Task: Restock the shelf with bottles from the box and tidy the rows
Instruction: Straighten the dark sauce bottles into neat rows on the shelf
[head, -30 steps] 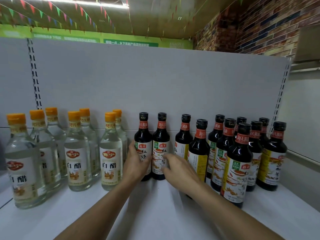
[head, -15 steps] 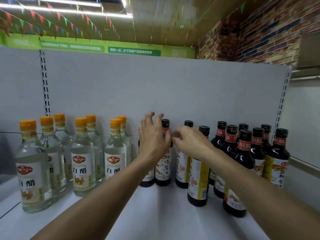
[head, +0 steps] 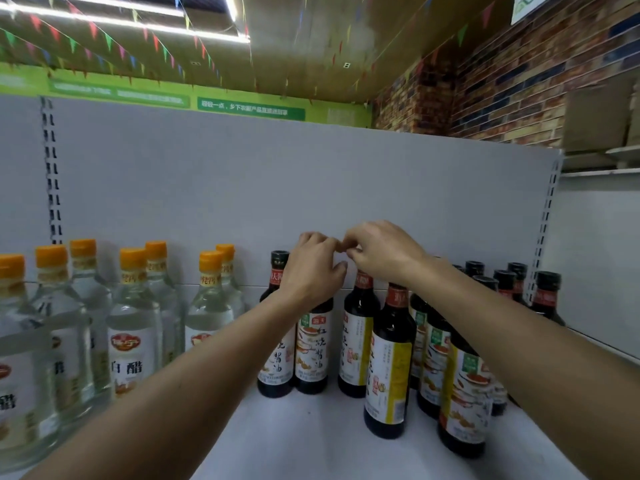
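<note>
Left hand point(head: 313, 268): fingers, splayed moment ago, now curl over cap of dark glass soy sauce bottle point(head: 313, 344), second in back row at white shelf point(head: 311, 445) rear edge. Right hand point(head: 381, 254) curls over neighbouring dark bottle point(head: 358, 337); fingertips meet. Caps hidden, grip unclear. Top hold likely for twisting labels forward. Shelf's left end: clear orange-capped vinegar bottles point(head: 133, 327).

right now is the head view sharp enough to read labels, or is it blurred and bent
Head view: labels on the dark bottles mid-frame read clearly; the clear bottles at the left edge smear and bulge from the wide lens; the ceiling strip light blows out.
</note>
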The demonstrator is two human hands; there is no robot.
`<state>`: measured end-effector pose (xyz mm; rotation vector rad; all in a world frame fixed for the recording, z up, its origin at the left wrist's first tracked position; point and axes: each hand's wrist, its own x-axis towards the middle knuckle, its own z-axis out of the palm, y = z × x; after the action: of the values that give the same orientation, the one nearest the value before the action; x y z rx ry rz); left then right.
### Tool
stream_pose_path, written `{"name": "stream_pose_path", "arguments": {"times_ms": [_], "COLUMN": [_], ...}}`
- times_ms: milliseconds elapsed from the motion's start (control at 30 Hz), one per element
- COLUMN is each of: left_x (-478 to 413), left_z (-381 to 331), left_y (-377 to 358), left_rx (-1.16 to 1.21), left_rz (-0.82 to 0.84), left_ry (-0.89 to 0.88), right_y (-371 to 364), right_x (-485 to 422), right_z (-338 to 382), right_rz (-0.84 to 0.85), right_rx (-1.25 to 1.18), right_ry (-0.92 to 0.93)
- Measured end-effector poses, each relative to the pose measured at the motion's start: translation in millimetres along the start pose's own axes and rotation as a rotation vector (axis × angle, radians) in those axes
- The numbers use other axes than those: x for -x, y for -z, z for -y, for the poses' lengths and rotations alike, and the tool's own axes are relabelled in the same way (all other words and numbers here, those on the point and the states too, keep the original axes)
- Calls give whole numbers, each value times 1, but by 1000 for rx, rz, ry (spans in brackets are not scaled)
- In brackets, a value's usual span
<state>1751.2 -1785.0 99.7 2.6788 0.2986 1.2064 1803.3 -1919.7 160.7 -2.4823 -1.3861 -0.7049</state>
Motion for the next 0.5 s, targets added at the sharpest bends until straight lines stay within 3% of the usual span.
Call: {"name": "stream_pose_path", "arguments": {"times_ms": [233, 400, 500], "left_x": [-16, -17, -21], "left_z": [5, 2, -2], "left_y": [-13, -18, -20], "left_rx": [-72, -258, -301], "left_rz": [68, 32, 102], "left_ry": [-98, -296, -238], "right_y": [-7, -6, -4], "right_x": [-14, -25, -31], "right_z": [-18, -20, -21], "right_rz": [177, 298, 363], "right_rx": [92, 51, 27], "right_ry": [-104, -190, -238]}}
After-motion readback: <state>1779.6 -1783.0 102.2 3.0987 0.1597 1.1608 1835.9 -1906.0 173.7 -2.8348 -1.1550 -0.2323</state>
